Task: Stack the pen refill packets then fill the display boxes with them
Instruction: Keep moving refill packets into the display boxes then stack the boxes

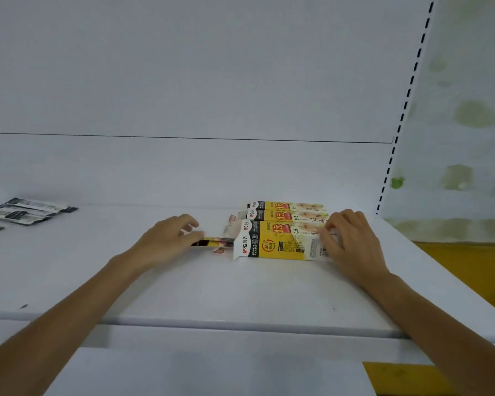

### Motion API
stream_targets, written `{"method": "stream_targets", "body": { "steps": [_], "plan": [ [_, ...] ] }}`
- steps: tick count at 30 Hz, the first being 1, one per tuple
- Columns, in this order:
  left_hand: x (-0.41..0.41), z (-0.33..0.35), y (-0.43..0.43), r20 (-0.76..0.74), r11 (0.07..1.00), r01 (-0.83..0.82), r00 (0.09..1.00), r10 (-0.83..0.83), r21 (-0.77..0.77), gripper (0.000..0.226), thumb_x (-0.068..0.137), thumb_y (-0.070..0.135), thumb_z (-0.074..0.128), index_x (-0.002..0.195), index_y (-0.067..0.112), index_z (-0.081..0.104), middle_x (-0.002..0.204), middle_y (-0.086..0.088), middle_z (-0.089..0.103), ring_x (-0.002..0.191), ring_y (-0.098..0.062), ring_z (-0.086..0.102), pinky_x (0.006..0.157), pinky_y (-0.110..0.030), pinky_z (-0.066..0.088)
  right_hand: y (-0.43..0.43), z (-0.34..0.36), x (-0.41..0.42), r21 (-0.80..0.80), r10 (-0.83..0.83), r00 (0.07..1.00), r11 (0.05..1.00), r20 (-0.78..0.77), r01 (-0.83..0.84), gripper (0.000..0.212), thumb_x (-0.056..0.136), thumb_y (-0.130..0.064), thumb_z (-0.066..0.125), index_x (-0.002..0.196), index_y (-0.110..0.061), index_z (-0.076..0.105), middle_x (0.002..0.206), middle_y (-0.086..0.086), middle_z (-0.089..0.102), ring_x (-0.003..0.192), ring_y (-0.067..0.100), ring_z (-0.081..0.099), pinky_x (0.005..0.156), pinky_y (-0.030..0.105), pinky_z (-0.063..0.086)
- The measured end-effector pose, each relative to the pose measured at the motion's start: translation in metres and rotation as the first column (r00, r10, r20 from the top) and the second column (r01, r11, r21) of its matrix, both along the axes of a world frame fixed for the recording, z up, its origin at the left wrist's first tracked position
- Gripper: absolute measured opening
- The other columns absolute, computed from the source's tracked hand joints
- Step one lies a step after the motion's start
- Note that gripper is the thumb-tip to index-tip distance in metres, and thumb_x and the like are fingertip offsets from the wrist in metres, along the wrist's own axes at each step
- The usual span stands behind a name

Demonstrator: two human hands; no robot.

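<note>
Item 1: left hand (166, 238), pinching a stack of pen refill packets (212, 242) whose far end sits in the open mouth of the nearest display box (277, 244).

Item 2: right hand (349, 241), fingers curled on that box's right end, bracing it.

Item 3: 2 further display boxes (286, 215), lying just behind and touching.

Item 4: loose packets (29, 212), well apart at the shelf's (240, 295) far left.

Risks, as I judge them:
- The stack snags on the open flap (229, 224) and fans out.
- The light carton skids or buckles if my brace slips.
- Crooked entry jams the packets.
</note>
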State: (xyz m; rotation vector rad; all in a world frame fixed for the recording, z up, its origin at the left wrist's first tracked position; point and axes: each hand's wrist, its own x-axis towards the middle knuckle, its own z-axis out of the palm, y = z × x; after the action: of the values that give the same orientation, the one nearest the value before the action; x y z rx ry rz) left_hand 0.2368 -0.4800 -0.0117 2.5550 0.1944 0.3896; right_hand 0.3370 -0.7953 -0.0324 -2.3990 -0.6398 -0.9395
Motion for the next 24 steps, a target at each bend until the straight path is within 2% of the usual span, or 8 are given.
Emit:
{"method": "stream_targets", "body": {
  "steps": [3,7,11,13,16,19,23,24],
  "plan": [
    [-0.009,-0.008,0.008,-0.005,1.000,-0.004,1.000,0.004,-0.031,0.013,0.086,0.030,0.063,0.098,0.028,0.059,0.104,0.002,0.063,0.089,-0.010,0.055,0.068,-0.012,0.037,0.001,0.000,-0.001,0.009,0.002,1.000,1.000,-0.022,-0.002,0.016,0.089,-0.027,0.055,0.084,-0.012,0.055,0.089,-0.003,0.048,0.087,0.011,0.035,0.058,0.027,0.030],
    [-0.005,-0.007,-0.011,0.132,0.992,0.070,0.990,-0.055,-0.107,0.016,0.077,0.024,0.073,0.088,0.031,0.063,0.090,0.006,0.066,0.081,0.001,0.057,0.063,-0.005,0.037,0.001,-0.002,-0.003,0.000,-0.004,1.000,1.000,-0.005,0.004,0.014,0.088,-0.026,0.055,0.082,-0.012,0.055,0.089,-0.002,0.050,0.087,0.012,0.038,0.052,0.025,0.028],
    [0.015,-0.008,-0.048,0.128,0.973,0.230,0.966,-0.227,-0.015,0.020,0.077,0.023,0.074,0.096,0.026,0.070,0.075,0.019,0.064,0.079,0.000,0.057,0.065,-0.003,0.034,0.000,-0.002,-0.002,-0.006,0.009,1.000,1.000,0.018,-0.009,0.014,0.087,-0.025,0.057,0.080,-0.013,0.055,0.087,-0.002,0.051,0.085,0.012,0.037,0.049,0.017,0.026],
    [0.022,-0.006,-0.055,0.083,0.959,0.283,0.955,-0.284,0.027,0.023,0.081,0.023,0.069,0.103,0.027,0.069,0.069,0.026,0.060,0.077,0.007,0.055,0.067,-0.002,0.034,-0.001,0.000,-0.002,0.012,-0.003,1.000,1.000,-0.004,0.003,0.014,0.088,-0.025,0.057,0.081,-0.013,0.055,0.088,-0.003,0.050,0.085,0.011,0.036,0.049,0.021,0.027],
    [0.019,-0.006,-0.049,0.031,0.942,0.323,0.946,-0.322,-0.090,0.028,0.082,0.034,0.067,0.107,0.043,0.061,0.087,0.033,0.062,0.088,0.014,0.054,0.072,-0.004,0.037,-0.002,0.001,-0.002,0.022,-0.007,0.999,1.000,-0.037,0.008,0.013,0.088,-0.024,0.055,0.082,-0.013,0.056,0.089,-0.003,0.050,0.086,0.010,0.035,0.051,0.022,0.029],
    [0.021,-0.009,-0.047,0.131,0.948,0.250,0.965,-0.227,-0.197,0.026,0.082,0.014,0.062,0.091,0.039,0.064,0.100,0.015,0.065,0.082,0.006,0.059,0.073,-0.017,0.046,-0.001,0.004,-0.001,0.051,-0.005,0.998,0.999,-0.070,0.009,0.010,0.089,-0.022,0.052,0.082,-0.014,0.054,0.089,-0.005,0.049,0.086,0.009,0.035,0.051,0.018,0.028],
    [0.024,-0.010,-0.057,-0.132,0.964,0.260,0.959,-0.251,0.055,0.022,0.092,0.018,0.052,0.105,0.023,0.069,0.105,-0.003,0.065,0.099,-0.016,0.057,0.087,-0.029,0.043,-0.001,0.005,-0.003,0.050,-0.019,0.994,0.998,-0.108,0.024,0.011,0.090,-0.021,0.049,0.083,-0.013,0.053,0.090,-0.004,0.049,0.087,0.011,0.035,0.050,0.019,0.027],
    [0.022,-0.010,-0.058,-0.141,0.961,0.268,0.956,-0.258,0.064,0.022,0.093,0.020,0.052,0.107,0.022,0.069,0.106,-0.004,0.065,0.101,-0.019,0.057,0.087,-0.029,0.042,-0.001,0.007,-0.003,0.030,-0.026,0.992,0.999,-0.127,0.031,0.011,0.089,-0.021,0.050,0.083,-0.012,0.054,0.090,-0.003,0.049,0.088,0.012,0.036,0.051,0.021,0.028]
  ]
}}
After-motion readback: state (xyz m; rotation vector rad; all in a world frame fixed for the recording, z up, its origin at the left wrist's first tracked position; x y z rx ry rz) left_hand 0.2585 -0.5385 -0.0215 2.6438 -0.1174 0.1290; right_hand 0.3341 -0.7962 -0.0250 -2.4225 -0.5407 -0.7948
